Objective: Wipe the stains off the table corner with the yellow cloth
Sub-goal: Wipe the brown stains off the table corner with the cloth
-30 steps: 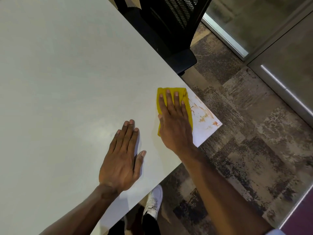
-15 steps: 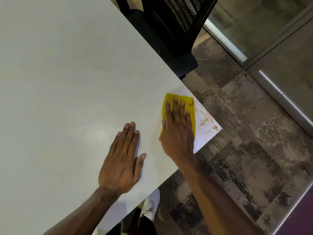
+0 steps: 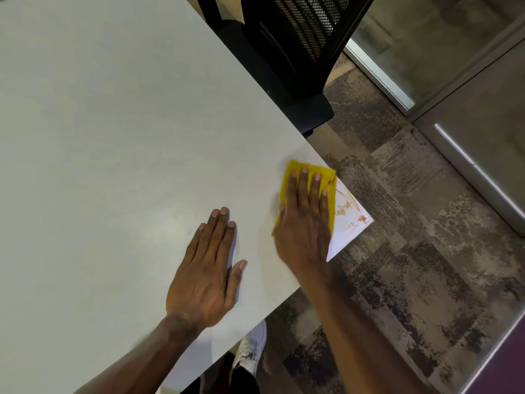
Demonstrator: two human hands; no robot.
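A folded yellow cloth (image 3: 294, 170) lies flat near the right corner of the pale table (image 3: 113, 123). My right hand (image 3: 305, 220) presses down on it with the fingers spread over it, covering most of the cloth. Orange-brown stains (image 3: 345, 206) streak the bare table corner just right of the cloth, with a darker spot near the tip. My left hand (image 3: 207, 268) rests palm down on the table, left of the cloth and apart from it, holding nothing.
A black mesh office chair (image 3: 295, 52) stands against the table's far right edge. Patterned carpet (image 3: 412, 265) lies beyond the corner, with a glass partition and metal frame (image 3: 460, 155) at the right. My white shoe (image 3: 251, 351) shows under the near edge.
My right hand has slid the cloth a little to the right, toward the table's right edge, covering part of the stains. My left hand has stayed flat in place.
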